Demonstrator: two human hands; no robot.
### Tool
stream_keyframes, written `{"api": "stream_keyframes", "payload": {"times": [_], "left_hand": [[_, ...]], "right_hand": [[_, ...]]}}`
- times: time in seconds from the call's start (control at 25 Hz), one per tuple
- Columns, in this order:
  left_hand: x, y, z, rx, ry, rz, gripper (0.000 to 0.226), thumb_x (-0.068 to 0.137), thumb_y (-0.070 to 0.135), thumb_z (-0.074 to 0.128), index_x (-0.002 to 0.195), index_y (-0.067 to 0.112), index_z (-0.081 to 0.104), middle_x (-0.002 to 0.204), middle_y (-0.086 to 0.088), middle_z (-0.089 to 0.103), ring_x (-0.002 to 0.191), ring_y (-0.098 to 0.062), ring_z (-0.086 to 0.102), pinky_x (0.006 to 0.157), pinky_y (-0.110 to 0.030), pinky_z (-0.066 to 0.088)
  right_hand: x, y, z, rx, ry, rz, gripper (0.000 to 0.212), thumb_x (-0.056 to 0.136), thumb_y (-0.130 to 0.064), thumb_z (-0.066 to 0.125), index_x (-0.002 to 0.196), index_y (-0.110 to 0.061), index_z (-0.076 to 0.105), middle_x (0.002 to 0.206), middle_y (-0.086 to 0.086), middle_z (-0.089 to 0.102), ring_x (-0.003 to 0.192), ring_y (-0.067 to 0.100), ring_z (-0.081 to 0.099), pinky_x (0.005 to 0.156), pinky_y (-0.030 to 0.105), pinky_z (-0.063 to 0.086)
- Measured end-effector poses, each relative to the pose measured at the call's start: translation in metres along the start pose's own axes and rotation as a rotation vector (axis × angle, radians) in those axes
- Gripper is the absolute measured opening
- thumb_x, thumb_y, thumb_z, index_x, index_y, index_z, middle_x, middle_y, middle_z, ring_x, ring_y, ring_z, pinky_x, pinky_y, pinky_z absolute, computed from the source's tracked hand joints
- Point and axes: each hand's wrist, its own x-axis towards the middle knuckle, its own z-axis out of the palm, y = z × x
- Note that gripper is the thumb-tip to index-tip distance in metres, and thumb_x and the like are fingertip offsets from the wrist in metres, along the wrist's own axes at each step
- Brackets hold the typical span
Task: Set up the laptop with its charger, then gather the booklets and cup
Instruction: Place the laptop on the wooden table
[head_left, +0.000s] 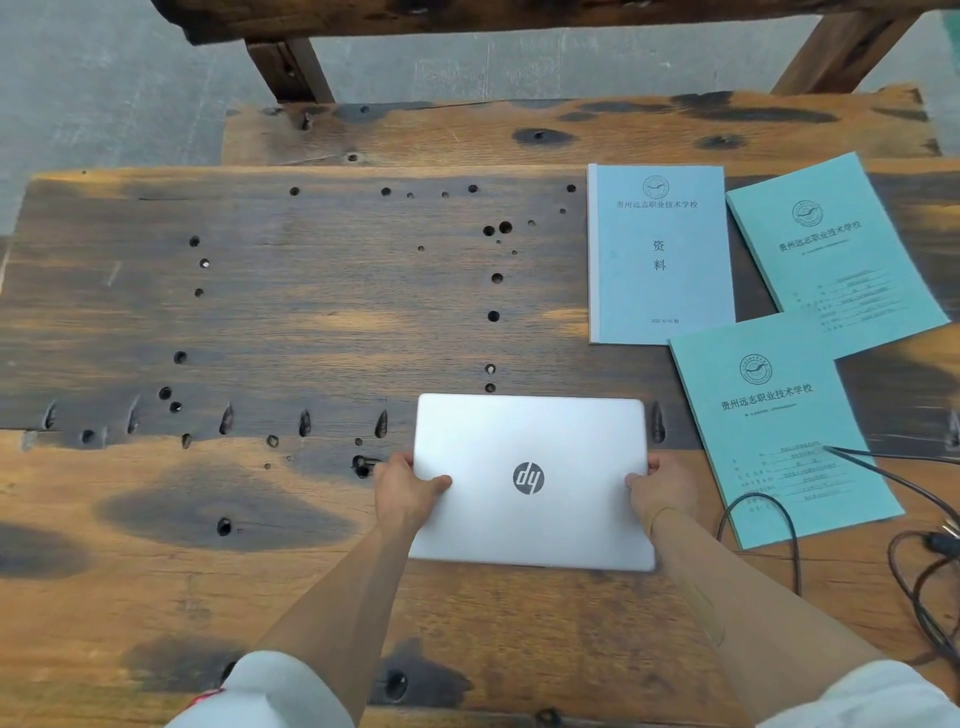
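A closed silver laptop lies flat near the front of the wooden table, its logo upside down to me. My left hand grips its left edge, thumb on the lid. My right hand grips the right edge the same way. Three light blue booklets lie to the right: one upright, one tilted at the far right, one nearest me. The black charger cable loops across the nearest booklet and off the right side. No cup is in view.
A second, higher wooden plank runs behind the table, with dark wooden legs beyond it on a grey floor. The tabletop is pitted with holes and dark stains.
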Motion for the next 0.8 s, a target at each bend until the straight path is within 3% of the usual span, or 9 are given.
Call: {"api": "stream_keyframes", "payload": {"times": [0.28, 0.52, 0.8], "left_hand": [[-0.026, -0.009, -0.007, 0.257, -0.154, 0.154, 0.081, 0.080, 0.034, 0.077, 0.147, 0.016, 0.033, 0.139, -0.012, 0.035, 0.121, -0.031, 0.050, 0.100, -0.038, 0.044], [-0.063, -0.025, 0.009, 0.604, -0.138, 0.313, 0.082, 0.079, 0.045, 0.073, 0.148, 0.029, 0.032, 0.160, -0.006, 0.011, 0.141, -0.028, 0.029, 0.108, -0.043, 0.041], [-0.086, -0.008, 0.053, 0.881, -0.169, 0.726, 0.088, 0.080, 0.051, 0.069, 0.152, 0.036, 0.021, 0.163, -0.002, 0.006, 0.147, -0.026, 0.013, 0.114, -0.045, 0.028]], "right_hand": [[-0.043, 0.033, -0.022, -0.013, -0.175, -0.151, 0.039, 0.084, 0.000, 0.053, 0.122, -0.006, 0.062, 0.115, 0.014, 0.067, 0.086, 0.022, 0.054, 0.069, 0.026, 0.040], [-0.081, 0.084, -0.033, 0.051, -0.266, -0.177, 0.039, 0.084, 0.000, 0.060, 0.121, -0.011, 0.065, 0.115, 0.006, 0.069, 0.098, 0.013, 0.058, 0.077, 0.020, 0.037], [-0.077, 0.099, -0.030, 0.016, -0.275, -0.244, 0.043, 0.080, -0.002, 0.063, 0.121, -0.014, 0.065, 0.117, -0.002, 0.069, 0.097, 0.009, 0.058, 0.082, 0.017, 0.037]]}}
